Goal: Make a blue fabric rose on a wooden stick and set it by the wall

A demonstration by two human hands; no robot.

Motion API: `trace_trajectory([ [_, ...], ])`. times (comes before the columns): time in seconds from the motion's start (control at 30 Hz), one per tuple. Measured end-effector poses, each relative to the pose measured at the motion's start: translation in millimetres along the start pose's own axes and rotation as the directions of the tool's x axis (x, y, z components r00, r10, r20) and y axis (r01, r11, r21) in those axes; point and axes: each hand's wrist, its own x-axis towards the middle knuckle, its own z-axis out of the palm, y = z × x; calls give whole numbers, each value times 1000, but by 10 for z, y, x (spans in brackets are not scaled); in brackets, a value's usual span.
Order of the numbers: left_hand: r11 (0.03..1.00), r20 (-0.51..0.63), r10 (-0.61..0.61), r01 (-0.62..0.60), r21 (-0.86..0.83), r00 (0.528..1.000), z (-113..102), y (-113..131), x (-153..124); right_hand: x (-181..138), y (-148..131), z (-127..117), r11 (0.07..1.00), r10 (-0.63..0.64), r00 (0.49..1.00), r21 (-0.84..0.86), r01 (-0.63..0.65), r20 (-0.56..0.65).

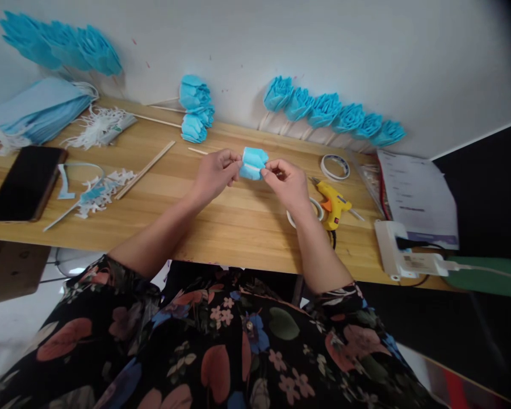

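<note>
Between my two hands, above the wooden tabletop [221,227], is a small blue fabric piece [254,157] with a white strip across it. My left hand [217,174] pinches its left edge between thumb and fingers. At the opposite edge, my right hand [288,180] grips the same piece with thumb and forefinger. Close behind my left hand lies a thin wooden stick [197,151], partly hidden by it. A yellow glue gun [335,203] rests to the right of my right hand, and a tape roll [317,209] is partly covered by my right wrist.
Blue fabric flowers [326,110] on sticks lean along the wall, with more flowers [195,108] at centre-left. Face masks [46,108], a phone [25,183], wooden sticks [145,169] and scraps [100,193] lie left. A tape roll [335,167], papers [419,193] and a power strip [389,250] sit right.
</note>
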Motion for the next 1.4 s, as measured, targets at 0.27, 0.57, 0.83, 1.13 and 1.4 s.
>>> trace_trajectory([
  [0.27,988,-124,103,-87,131,987,-6,32,-49,8,24,23,997,47,999,60,-47,-9],
  [0.57,886,-13,269,-242,396,963,124,13,-204,-27,-57,30,1000,23,1000,21,-23,-2],
  [0.83,872,-9,231,-203,445,973,122,20,-200,-63,-63,60,999,-43,999,24,43,12],
  [1.13,874,-5,241,-215,437,970,128,30,-211,-60,-76,74,999,-38,999,-22,38,15],
  [1.4,891,7,227,-211,403,974,123,8,-193,-69,-74,77,999,-29,999,-24,29,18],
])
